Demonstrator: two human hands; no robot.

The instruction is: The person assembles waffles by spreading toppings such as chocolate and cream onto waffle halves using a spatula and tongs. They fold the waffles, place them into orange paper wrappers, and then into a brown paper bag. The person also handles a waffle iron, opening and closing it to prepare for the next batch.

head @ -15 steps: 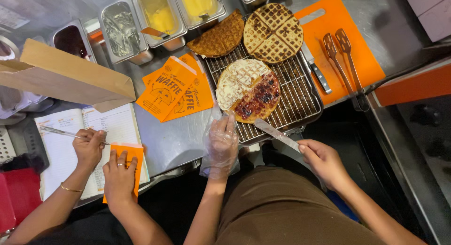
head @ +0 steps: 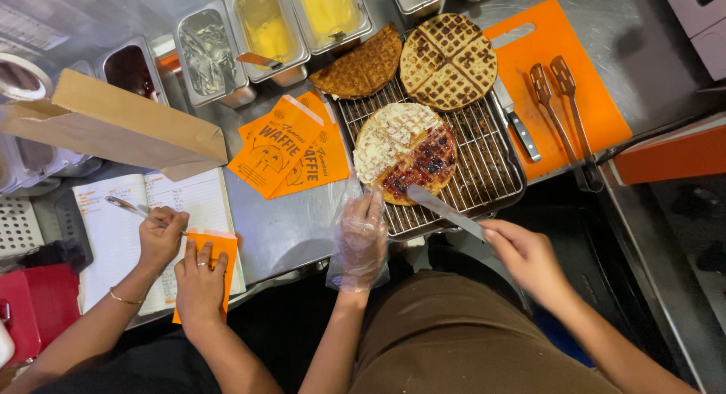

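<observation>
So everything here sits around the wire cooling rack [head: 484,167] on the steel counter. Just left of the rack there's a small fan of orange paper sleeves [head: 291,148], flat rectangles with dark print and a little cartoon figure, overlapping each other. Further left of the rack a brown paper bag [head: 113,125] lies on its side, mouth pointing toward the sleeves. Right of the rack is an orange cutting board [head: 597,114] with tongs [head: 563,114] lying on it.

On the rack itself, near its front edge, is the topped waffle [head: 404,153], half white spread, half dark red jam. Two plain waffles sit behind it.

The person's left hand [head: 361,239] wears a loose clear plastic glove, fingers spread and relaxed, gripping nothing, fingertips right at the rack's front left corner, just short of the waffle. The right hand [head: 525,254] is bare and closed around the handle of a spreading knife [head: 446,211], blade angled up over the rack's front edge with its tip at the jam side.

Way off to the rack's left, somebody else's hands work over an open notebook [head: 121,228]: one holds a pen, the other presses down another orange sleeve [head: 215,269].
</observation>
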